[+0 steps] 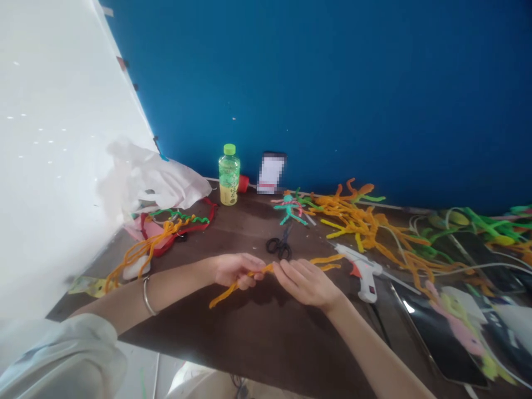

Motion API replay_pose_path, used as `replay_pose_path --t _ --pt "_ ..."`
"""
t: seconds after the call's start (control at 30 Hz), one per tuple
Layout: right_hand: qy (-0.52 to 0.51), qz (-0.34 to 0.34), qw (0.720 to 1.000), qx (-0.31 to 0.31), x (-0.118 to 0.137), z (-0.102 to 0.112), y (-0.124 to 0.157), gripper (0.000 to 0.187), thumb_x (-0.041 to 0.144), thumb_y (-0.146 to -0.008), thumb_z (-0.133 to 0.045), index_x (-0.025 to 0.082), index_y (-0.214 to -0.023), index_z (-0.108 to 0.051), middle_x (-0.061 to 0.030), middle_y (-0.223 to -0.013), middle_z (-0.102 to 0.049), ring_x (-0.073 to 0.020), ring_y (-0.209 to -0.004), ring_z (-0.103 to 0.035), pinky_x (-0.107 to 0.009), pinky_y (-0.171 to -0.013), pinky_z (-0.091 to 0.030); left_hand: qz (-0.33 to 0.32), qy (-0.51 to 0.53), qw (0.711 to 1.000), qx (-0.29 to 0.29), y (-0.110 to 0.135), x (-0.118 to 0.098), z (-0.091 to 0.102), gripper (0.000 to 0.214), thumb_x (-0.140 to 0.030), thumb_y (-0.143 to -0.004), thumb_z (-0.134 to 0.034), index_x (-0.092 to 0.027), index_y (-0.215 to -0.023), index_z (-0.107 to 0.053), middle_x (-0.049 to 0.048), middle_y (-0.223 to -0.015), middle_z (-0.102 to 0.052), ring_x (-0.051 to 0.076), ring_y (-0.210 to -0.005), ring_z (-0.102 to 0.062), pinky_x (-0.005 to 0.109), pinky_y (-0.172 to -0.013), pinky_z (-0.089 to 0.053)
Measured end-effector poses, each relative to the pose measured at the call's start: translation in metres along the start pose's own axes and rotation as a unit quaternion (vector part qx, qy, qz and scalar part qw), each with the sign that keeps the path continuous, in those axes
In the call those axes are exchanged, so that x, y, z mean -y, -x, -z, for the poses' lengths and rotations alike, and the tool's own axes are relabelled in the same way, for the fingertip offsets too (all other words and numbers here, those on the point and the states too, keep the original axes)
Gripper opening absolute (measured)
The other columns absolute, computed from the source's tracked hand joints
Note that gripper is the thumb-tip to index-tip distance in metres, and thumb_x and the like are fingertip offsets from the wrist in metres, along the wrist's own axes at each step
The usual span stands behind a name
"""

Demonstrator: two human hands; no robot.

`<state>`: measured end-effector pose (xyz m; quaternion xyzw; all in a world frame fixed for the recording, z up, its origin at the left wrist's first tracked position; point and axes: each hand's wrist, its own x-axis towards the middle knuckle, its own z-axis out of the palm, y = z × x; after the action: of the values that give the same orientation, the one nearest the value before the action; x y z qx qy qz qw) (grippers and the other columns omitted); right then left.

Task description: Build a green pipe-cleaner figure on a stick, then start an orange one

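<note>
Between my two hands stretches a bundle of orange pipe cleaners point(224, 296) above the dark table. My left hand point(238, 270) is closed on it, fingers pinched, and one end hangs down to the lower left. My right hand point(305, 281) is wrapped over the bundle a little to the right, and loose ends stick out past it. Just behind the hands lie black scissors point(279, 247). A white hot glue gun point(363, 274) with an orange trigger rests to the right of my right hand. Farther back lies a small turquoise pipe-cleaner figure point(287, 208).
A green-capped drink bottle point(229, 174) and a propped phone point(271, 173) stand by the blue wall. Orange pipe cleaners point(366, 219) pile up at the right, near a black tablet point(436, 332) and cables. At the left are a white plastic bag point(166, 180) and more orange strands point(145, 244).
</note>
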<state>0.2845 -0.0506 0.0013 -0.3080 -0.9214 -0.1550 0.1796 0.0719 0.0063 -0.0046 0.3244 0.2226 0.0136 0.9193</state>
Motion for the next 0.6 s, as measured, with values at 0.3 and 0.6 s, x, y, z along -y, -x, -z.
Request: replay_pose_path --t 0.3,0.6 --pt "0.054 0.007 0.998 -0.025 -0.003 -0.004 -0.008 0.028 0.009 -0.087 -0.035 0.017 -0.101 -0.057 -0.0048 -0.069 -0.06 -0.013 -0.057 -0.051 -0.028 -0.05 -0.037 -0.141 -0.154 0.967 -0.147 -0.001 -0.001 -0.002 0.03 -0.035 -0.063 -0.07 -0.01 -0.071 -0.057 -0.0011 -0.058 -0.054 0.0 -0.038 -0.024 0.019 -0.037 -0.012" --pt "-0.005 -0.077 0.997 0.014 -0.003 0.005 -0.017 0.024 0.009 -0.083 -0.035 0.015 -0.087 -0.058 -0.0028 -0.061 -0.056 -0.0127 -0.052 -0.05 -0.026 -0.048 -0.033 -0.24 -0.369 0.867 -0.232 -0.002 -0.013 -0.01 0.027 -0.037 -0.071 -0.061 -0.011 -0.079 -0.06 0.0058 -0.076 -0.066 0.012 -0.068 -0.059 0.022 -0.061 -0.044"
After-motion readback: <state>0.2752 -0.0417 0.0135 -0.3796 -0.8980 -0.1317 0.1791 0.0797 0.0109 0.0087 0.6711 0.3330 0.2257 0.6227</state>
